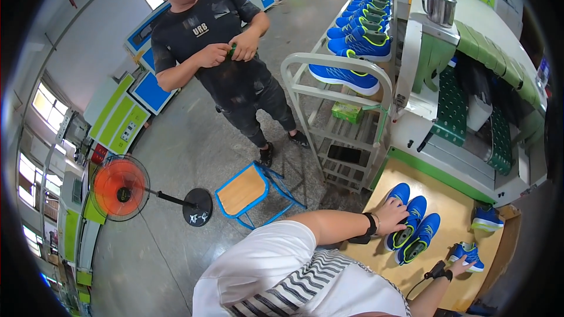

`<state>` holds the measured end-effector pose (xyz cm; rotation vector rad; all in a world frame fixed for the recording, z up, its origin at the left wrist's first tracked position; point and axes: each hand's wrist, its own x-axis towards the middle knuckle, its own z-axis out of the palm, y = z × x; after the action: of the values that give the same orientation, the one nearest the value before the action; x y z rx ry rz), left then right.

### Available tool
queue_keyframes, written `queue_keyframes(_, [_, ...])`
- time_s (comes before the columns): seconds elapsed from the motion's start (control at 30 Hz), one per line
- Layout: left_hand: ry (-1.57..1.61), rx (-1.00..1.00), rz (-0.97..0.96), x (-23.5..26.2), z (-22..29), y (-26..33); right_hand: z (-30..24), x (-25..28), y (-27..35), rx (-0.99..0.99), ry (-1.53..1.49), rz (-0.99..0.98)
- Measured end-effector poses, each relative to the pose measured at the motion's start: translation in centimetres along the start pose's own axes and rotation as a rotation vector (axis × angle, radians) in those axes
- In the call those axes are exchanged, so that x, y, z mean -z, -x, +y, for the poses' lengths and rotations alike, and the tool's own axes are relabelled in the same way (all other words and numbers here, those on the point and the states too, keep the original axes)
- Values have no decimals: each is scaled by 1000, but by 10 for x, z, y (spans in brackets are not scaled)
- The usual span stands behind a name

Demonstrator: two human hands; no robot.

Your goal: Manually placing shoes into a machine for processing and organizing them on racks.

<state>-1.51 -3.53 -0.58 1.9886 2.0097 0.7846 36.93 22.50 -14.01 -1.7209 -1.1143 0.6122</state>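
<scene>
Resting Both Hands Among Blue Shoes on a Wooden Worktop

Lying over the leftmost shoe (399,192) of a close row of three, the left hand (392,215) has its fingers spread and slightly bent. Whether they grip the shoe or only lie on it cannot be told. Just beside it stand the middle shoe (416,208) and the end shoe (427,233), all three blue with yellow-green collar edging, toes pointing away from the person. The row sits on the pale worktop (449,205), in front of a white and green machine (426,161).

Over to the right, the right hand (460,267) is at the near side of a smaller-looking blue shoe (469,252), fingers reaching along it; whether they are closed on it is unclear. A further shoe (487,219) lies beyond, near a cardboard box (506,243) at the worktop's right edge. Black bands circle both wrists.

Past the machine's left side, a metal trolley (336,58) carries a line of similar shoes (359,41) on its upper tier, with a green packet (346,112) and a flat black object (344,154) lower down. A lidded metal mug (439,8) stands on the machine. Across the floor are a blue-framed stool (241,191), an orange fan (120,188) and a co-worker (202,44) in dark clothes, both hands together around something small and green.
</scene>
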Motion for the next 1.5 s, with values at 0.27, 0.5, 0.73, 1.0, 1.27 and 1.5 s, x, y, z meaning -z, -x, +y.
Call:
queue_keyframes(0.27, [-3, -27, -1, 1, 7, -3, 25, 85, 38, -54, -63, 142])
queue_keyframes(0.5, [-58, 23, -99, 6, 0, -4, -53, 42, 68, -325, -276, 248])
queue_keyframes(0.73, [512, 131, 72, 27, 46, -17, -126, 20, 165, -566, -786, -517])
queue_keyframes(1.0, [1817, 579, -268, 67, 57, -62, -255, 37, 250, 419, -460, -930])
queue_keyframes(1.27, [1828, 486, -88, 127, -18, -216, -182, 7, 273, 377, 144, -716])
queue_keyframes(1.5, [2007, 730, 287, 102, -53, -220, -149, 32, 242, -94, -264, -658])
